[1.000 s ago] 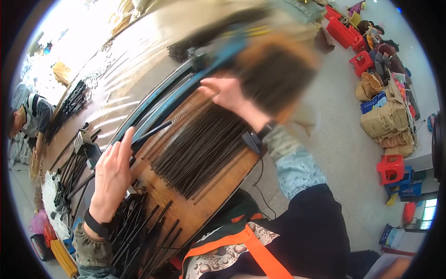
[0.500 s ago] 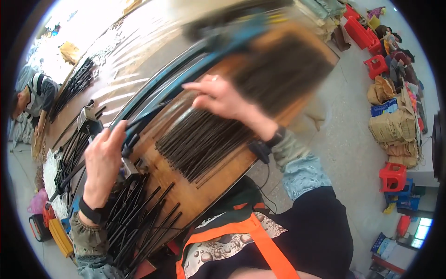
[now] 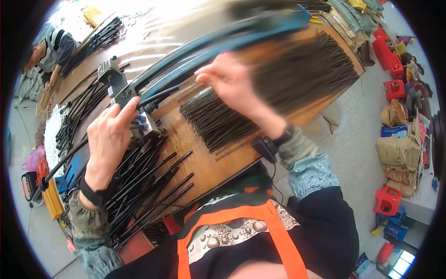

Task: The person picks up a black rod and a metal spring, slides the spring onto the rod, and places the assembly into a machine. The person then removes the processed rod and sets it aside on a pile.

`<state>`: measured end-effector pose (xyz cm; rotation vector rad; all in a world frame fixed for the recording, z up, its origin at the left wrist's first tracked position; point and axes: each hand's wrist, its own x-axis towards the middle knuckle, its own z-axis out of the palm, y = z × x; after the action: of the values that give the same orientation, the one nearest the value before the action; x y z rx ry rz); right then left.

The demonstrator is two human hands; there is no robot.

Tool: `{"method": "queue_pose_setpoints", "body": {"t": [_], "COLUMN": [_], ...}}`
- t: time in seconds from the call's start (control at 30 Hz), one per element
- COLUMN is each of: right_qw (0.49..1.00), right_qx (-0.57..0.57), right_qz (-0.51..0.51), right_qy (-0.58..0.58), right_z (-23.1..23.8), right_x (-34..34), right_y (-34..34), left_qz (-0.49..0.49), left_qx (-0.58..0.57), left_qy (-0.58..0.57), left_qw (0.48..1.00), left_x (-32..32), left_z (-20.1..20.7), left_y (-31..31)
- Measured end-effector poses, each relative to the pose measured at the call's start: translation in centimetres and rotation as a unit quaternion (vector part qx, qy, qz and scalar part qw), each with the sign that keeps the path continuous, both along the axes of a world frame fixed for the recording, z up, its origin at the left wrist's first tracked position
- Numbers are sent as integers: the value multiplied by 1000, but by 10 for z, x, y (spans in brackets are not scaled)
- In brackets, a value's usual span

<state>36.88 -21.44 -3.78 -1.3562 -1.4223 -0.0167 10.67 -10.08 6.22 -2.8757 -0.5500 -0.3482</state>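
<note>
My left hand [image 3: 109, 142] is closed round a thin black tube [image 3: 160, 95], which slants up to the right from my fingers; a black length also trails down-left behind the hand. To the right of the tube's end, my right hand [image 3: 227, 86] is raised with its fingers curled in a pinch. A thin brownish strip lies between tube end and fingertips, too blurred to tell whether I hold it. Under and beside my right hand, dark coil springs [image 3: 218, 123] lie in rows on the wooden board [image 3: 174, 135]. A metal clamp fixture [image 3: 146, 125] stands just right of my left hand.
Loose black tubes [image 3: 139, 195] lie below my left hand. A blue bar [image 3: 274, 30] runs along the board's far side, beside another metal fixture [image 3: 111, 74]. At the far left a person [image 3: 58, 49] works by more black tubes [image 3: 95, 44]. Red stools [image 3: 388, 200] stand on the right.
The view has shifted, so the bench sits further right. My right fingers have curled from a pointing pose into a pinch. The black tube shows more clearly past my left hand.
</note>
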Motion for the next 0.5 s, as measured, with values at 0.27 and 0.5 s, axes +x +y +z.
{"method": "queue_pose_setpoints", "body": {"t": [0.27,0.5], "right_qw": [996,914], "right_qx": [1,-209], "right_qz": [78,205], "right_qy": [43,281], "right_z": [-4,-12], "right_x": [-19,-25], "right_y": [-1,1], "left_qz": [31,15], "left_qx": [-126,-68], "left_qy": [-16,4], "left_qw": [991,998], "left_x": [-25,-30], "left_z": [4,4], "left_y": [-3,-15]}}
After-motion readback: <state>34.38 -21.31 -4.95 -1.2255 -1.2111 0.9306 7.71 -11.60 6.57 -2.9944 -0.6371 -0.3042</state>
